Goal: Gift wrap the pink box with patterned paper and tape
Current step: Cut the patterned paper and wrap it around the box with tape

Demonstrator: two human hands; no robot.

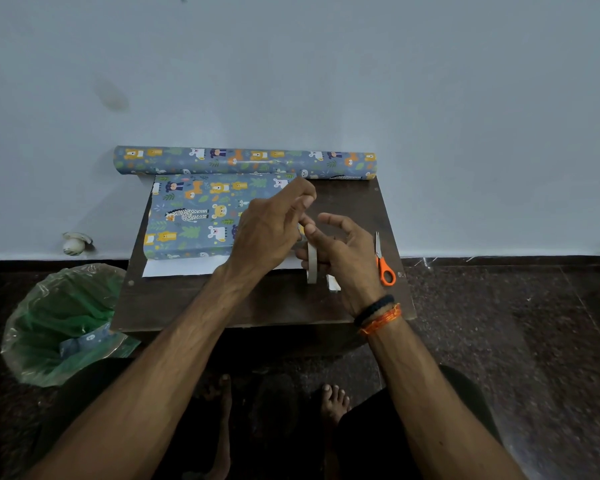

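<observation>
Fingertips of both hands meet at frame centre, just above the tape roll (pixel 311 263). Left hand (pixel 271 226): fingers curled, thumb and forefinger drawn together in a narrow pinch near the right forefinger — whether a tape end sits between them cannot be told. Right hand (pixel 340 251): the roll stands on edge against its palm side, lower fingers curled round it, forefinger and thumb extended toward the left hand. Right wrist carries a dark band and orange threads (pixel 378 315).

The box, wrapped in patterned paper (pixel 194 216), lies centre-left on the dark brown table (pixel 194 303), directly under and left of the left hand; no pink surface shows. A white strip of the paper's underside (pixel 184 266) projects from its near edge, flat on the table.

Orange-handled scissors (pixel 383 263) lie just right of the right hand, blades pointing to the top of the frame. A small pale piece (pixel 333 284) lies beside the roll — identity unclear.

The remaining paper roll (pixel 245 161) lies across the table's far edge against the wall. Lower left of frame: a bin with a green liner (pixel 59 323) on the dark floor, a paper scrap inside.
</observation>
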